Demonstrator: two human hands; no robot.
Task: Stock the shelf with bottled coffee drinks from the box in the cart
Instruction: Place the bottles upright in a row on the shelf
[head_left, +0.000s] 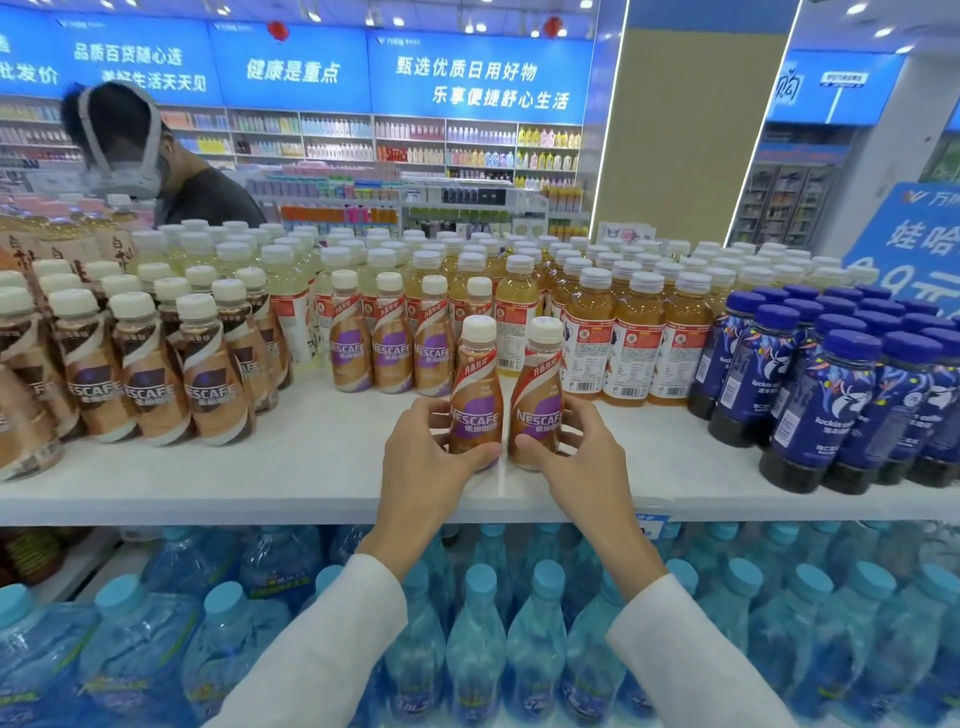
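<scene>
Two Nescafe coffee bottles with cream caps and purple-red labels stand upright side by side on the white shelf (311, 467). My left hand (426, 462) wraps the lower part of the left bottle (477, 384). My right hand (576, 457) wraps the lower part of the right bottle (539, 384). Behind them, a short row of the same purple-label bottles (395, 343) stands further back on the shelf. The box and the cart are out of view.
Brown-label Nescafe bottles (156, 374) fill the shelf's left side, orange tea bottles (639, 338) and dark blue coffee bottles (841, 395) the right. Water bottles (478, 623) fill the shelf below. A person (156, 161) wearing a headset stands behind the display at the far left.
</scene>
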